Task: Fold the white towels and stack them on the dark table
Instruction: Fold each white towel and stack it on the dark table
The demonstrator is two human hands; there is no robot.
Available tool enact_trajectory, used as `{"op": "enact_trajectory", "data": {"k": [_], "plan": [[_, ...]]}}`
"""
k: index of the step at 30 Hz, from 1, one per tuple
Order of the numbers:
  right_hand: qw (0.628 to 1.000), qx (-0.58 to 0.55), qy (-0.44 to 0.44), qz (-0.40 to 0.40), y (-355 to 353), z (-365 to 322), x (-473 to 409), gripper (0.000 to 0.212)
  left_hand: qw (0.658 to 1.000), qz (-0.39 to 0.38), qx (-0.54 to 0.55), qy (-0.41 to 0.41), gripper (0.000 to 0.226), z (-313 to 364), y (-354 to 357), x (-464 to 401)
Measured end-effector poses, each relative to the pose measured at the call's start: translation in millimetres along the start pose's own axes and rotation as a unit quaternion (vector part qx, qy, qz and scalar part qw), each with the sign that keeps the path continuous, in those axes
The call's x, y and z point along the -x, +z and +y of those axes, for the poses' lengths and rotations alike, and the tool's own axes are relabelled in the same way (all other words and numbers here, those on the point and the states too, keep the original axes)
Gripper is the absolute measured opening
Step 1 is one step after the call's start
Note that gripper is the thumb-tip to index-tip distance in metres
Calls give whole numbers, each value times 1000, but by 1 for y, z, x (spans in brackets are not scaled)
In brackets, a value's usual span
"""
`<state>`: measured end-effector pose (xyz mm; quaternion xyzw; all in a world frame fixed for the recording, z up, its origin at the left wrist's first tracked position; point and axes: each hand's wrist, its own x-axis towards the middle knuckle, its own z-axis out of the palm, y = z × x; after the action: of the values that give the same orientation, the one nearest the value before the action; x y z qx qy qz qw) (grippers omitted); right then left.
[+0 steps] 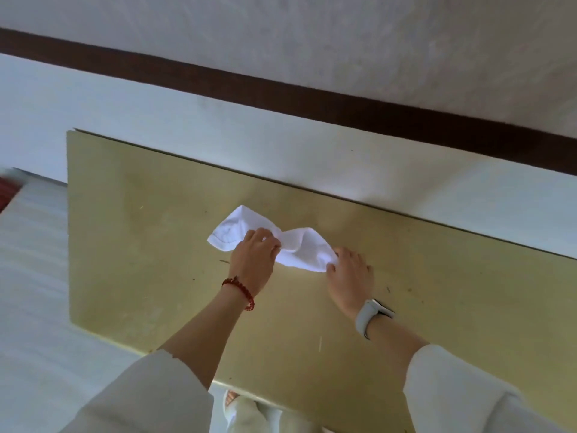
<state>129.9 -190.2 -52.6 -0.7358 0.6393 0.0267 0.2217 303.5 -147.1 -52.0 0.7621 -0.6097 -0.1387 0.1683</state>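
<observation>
**Both hands on one crumpled towel at mid-table**

The wall (312, 42) fills the top of the view, pale and mottled, with a dark brown band (281, 89) running across it at a slant. Below the band lies a paler strip, and at the left a light floor (31, 276) with something red, blurred, at its edge.

The table (156, 245) takes the middle of the frame — its top looks olive-gold here, glossy, with small scratches and specks, and its far edge sits close along the wall.

Two sleeves, both off-white, come up from the bottom corners. Between them, under the table's near edge, a bit of pale clothing and a sandalled foot (231, 398) show.

The towel (299, 248) — white, small, bunched at its middle like a bow — lies on the table near its centre, its left end spread with a stitched hem, its right end rumpled.

The left hand (253, 254) grips the towel at the pinched middle, fingers curled into the cloth. The right hand (351, 273) holds the towel's right end, thumb and fingertips closed on the corner. The hands are apart, the cloth spanning between them.

A white watch (370, 317) sits on the right wrist; a red bead bracelet (240, 290) on the left.
</observation>
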Motion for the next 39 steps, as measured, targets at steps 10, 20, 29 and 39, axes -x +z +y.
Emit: {"op": "enact_trajectory", "data": {"k": [10, 20, 29, 39], "plan": [[915, -73, -369, 144, -54, -132, 11, 24, 921, 293, 159, -203, 8, -66, -116, 51], [850, -84, -455, 251, -114, -312, -11, 12, 823, 464, 208, -254, 12, -167, -278, 51], [841, -80, -489, 219, -85, -278, -16, 10, 855, 426, 195, -220, 13, -186, -242, 108], [911, 31, -406, -61, 11, -89, 22, 16, 943, 104, 149, -280, 12, -160, -90, 216]]}}
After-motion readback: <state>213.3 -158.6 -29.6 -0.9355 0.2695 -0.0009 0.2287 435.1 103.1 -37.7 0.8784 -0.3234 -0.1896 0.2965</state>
